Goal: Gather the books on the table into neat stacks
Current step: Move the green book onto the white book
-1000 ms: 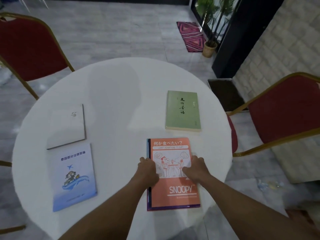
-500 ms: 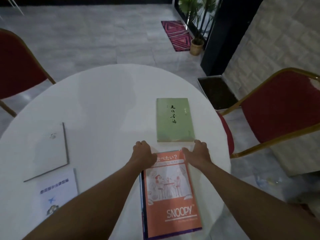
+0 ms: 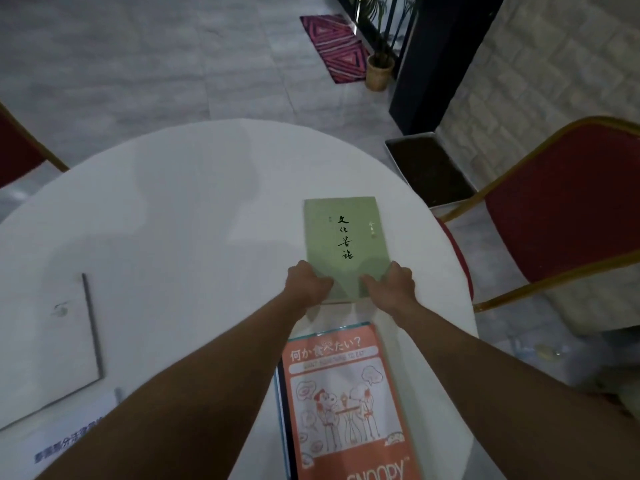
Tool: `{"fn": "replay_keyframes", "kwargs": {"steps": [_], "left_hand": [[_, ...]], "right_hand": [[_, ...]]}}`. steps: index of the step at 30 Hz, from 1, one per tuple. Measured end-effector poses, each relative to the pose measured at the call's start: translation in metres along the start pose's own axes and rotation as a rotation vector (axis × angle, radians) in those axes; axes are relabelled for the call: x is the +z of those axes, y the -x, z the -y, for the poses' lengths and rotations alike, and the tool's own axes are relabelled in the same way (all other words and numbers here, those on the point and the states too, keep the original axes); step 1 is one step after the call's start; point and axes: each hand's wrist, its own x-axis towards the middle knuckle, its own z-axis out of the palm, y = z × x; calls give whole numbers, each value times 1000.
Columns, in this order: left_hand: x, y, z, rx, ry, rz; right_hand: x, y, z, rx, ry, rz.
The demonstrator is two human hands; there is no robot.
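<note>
- On the right half of the round white surface [image 3: 194, 209], I have both hands at the near end of the green book [image 3: 341, 233]: the left hand [image 3: 306, 284] clasps the near-left corner and the right hand [image 3: 393, 287] the near-right corner, each grip closed on the cover, thumbs on top.
- Just nearer to me lies the orange Snoopy book [image 3: 346, 400], flat, with a narrow strip of bare surface between the two.
- My main worry is the cover alone lifting, since both grips sit at one end; the far end could sag, or the pages could fan open.
- Dragging it toward me instead could catch the orange book's far edge and push it off square, spoiling the stack.
- The green book's long axis runs away from me, slightly skewed with its far end leaning left; the title reads upright from my side, so its top points away.
- The orange book's long axis runs much the same way, so I judge only a small twist is needed.
- The white book [image 3: 52, 341] and the blue booklet [image 3: 65, 445] lie well apart on the left.
</note>
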Motion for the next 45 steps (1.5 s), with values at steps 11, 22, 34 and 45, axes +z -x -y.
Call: {"fn": "replay_keyframes", "kwargs": {"steps": [11,22,34,45], "left_hand": [[-50,-1,37,-185,304,-89],[-141,69,151,-153,43,-280],[-146,108,214,-219,-273,-245],[-118,161,234,-182,-312,-216]], "right_hand": [[25,24,47,-14,-27,156],[112,114,111,-270,225,413],[150,170,95,-520,776,317],[131,208,58,-669,946,333]]}}
